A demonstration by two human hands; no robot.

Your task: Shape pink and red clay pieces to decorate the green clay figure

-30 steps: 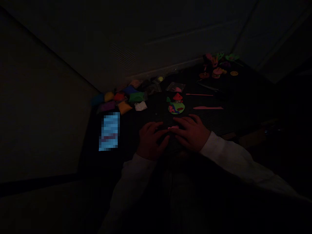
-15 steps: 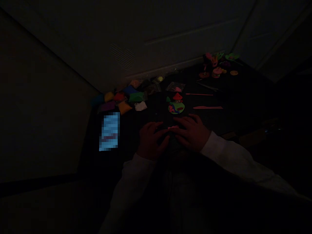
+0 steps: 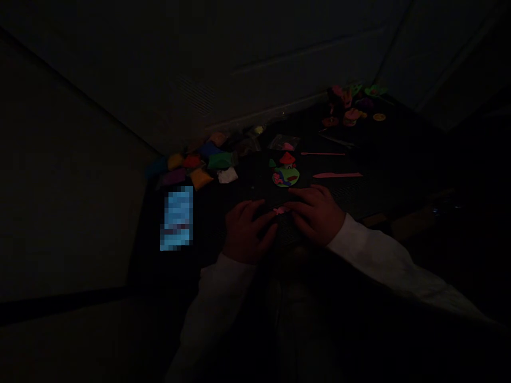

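Observation:
In dim light, small pink pieces of modelling clay [image 3: 280, 210] lie on the dark table between my two hands. My left hand [image 3: 248, 233] has its fingers apart, and its index fingertip touches the clay's left end. From the other side, my right hand [image 3: 317, 217] reaches in with spread fingers, the index fingertip at the clay's right end. Just beyond them stands a small clay model [image 3: 286, 175], a round green base bearing a red-roofed mushroom house, a blue strip and pink bits. The exact finger contact is hard to make out in the dark.
A pink clay knife [image 3: 337, 175] and a thin pink tool [image 3: 323, 153] lie at the right. Several colored clay packets [image 3: 221, 160] are heaped at the back left, above a lit, blurred screen [image 3: 177, 218]. Finished clay figures [image 3: 351, 117] stand at the back right.
My right index finger has drawn slightly back, so more of the pink clay shows between the hands. The whole view has shifted a little.

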